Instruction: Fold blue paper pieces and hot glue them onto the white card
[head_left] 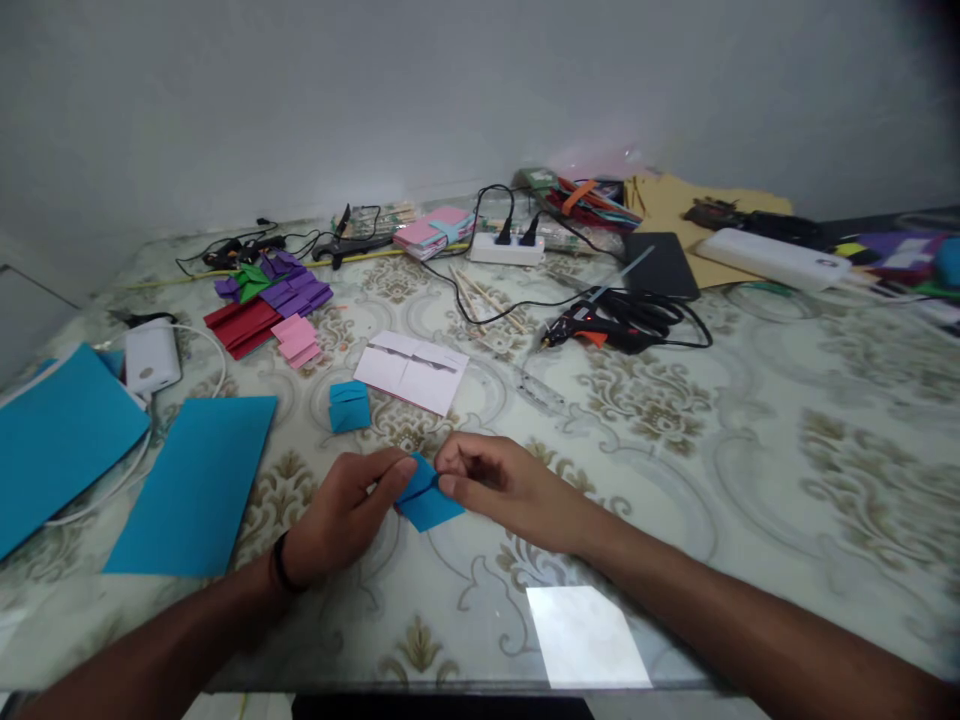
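Observation:
A small folded piece of blue paper point(429, 508) is held between both hands, low over the table. My left hand point(352, 505) pinches its left edge between thumb and forefinger. On the other side, my right hand point(517, 490) has thumb and fingers closed on the upper right part of the same paper, hiding that corner. Just beyond the hands lies another small folded blue paper point(349, 406). A white folded sheet point(412, 371) rests to its right. One large blue sheet point(196, 480) lies to the left of my left hand.
More blue sheets point(67, 430) and a white power bank point(151, 356) with a cable lie at the left. Folded red paper point(242, 326) and pink paper point(297, 341) are farther back. A glue gun point(592, 325) with a coiled cord sits right of centre, near a power strip point(507, 248).

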